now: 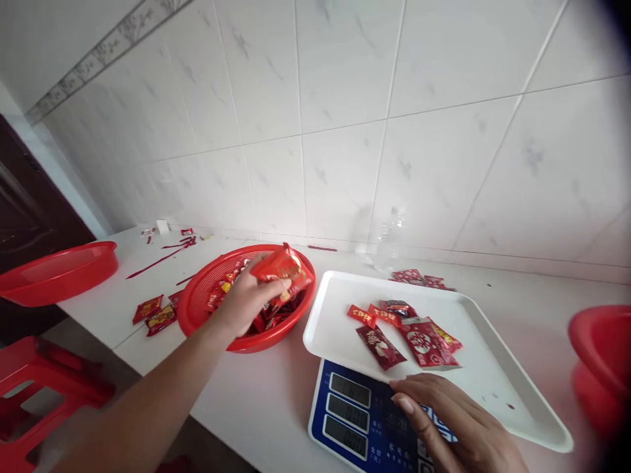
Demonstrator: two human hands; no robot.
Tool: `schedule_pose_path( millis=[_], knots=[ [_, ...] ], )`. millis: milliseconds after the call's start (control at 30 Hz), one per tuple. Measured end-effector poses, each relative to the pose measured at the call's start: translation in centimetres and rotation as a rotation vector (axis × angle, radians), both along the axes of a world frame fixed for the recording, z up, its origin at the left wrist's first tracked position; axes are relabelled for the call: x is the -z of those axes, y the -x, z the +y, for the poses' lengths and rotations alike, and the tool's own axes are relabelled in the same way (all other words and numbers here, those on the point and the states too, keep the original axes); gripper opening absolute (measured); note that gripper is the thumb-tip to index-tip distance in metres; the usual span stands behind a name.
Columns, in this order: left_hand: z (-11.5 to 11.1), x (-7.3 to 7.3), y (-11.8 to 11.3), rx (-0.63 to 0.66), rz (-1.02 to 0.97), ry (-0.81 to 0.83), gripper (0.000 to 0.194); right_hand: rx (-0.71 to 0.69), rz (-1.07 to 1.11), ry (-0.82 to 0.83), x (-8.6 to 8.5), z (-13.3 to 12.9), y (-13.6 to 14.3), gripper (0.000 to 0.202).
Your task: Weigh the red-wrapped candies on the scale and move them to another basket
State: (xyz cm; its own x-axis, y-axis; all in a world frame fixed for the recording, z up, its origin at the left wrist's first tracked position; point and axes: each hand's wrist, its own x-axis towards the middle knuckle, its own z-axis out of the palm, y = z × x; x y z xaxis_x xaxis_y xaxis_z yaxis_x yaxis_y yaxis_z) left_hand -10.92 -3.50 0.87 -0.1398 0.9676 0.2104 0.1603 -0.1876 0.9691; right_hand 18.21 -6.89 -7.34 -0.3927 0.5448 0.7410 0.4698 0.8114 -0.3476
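Observation:
My left hand (241, 302) grips a shiny red snack packet (283, 266) with gold print, over the right part of a red plastic basket (190, 295). Many small wrapped packets fill that basket. My right hand (458, 420) lies with its fingers stretched out at the near edge of a white tray (473, 341), over the blue panel of a digital scale (345, 420), and appears to hold nothing. On the tray are several packets, among them a dark red packet (381, 347) and a larger red-and-white packet (426, 343). The hand hides part of the scale's keys.
Loose packets (160, 318) lie left of the basket. An empty-looking red basin (59, 272) stands at the table's left end, a red stool (44, 387) below. Behind the tray are a clear plastic bottle (389, 240) and more packets (419, 279). Another red container (604, 355) is at right.

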Motion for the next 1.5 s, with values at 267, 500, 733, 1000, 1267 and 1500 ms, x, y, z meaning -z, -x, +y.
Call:
schedule_pose_path(
  millis=[267, 500, 733, 1000, 1267, 1500],
  knots=[
    [-3.0, 3.6, -10.3, 0.539, -0.183, 0.033, 0.029, 0.130, 0.167, 0.084, -0.9, -0.4, 0.0, 0.030],
    [-3.2, 5.7, -12.9, 0.530, -0.273, -0.101, 0.040, 0.098, 0.275, 0.288, -1.1, -0.5, -0.2, 0.024],
    [-3.7, 7.7, -11.8, 0.633, -0.209, -0.091, 0.056, -0.004, 0.385, 0.415, -0.8, -0.7, -0.2, 0.018],
    [-4.3, 8.4, -11.4, 0.629, -0.158, -0.112, 0.059, -0.014, 0.341, 0.447, -0.5, -0.9, 0.0, 0.015],
    [-3.9, 7.8, -11.5, 0.726, -0.159, -0.119, 0.039, -0.002, 0.261, 0.428, -0.5, -1.3, 0.3, 0.023],
    [-4.0, 8.2, -12.0, 0.663, -0.223, -0.210, 0.039, -0.065, 0.341, 0.440, -0.4, -1.0, 0.3, 0.021]
  ],
)
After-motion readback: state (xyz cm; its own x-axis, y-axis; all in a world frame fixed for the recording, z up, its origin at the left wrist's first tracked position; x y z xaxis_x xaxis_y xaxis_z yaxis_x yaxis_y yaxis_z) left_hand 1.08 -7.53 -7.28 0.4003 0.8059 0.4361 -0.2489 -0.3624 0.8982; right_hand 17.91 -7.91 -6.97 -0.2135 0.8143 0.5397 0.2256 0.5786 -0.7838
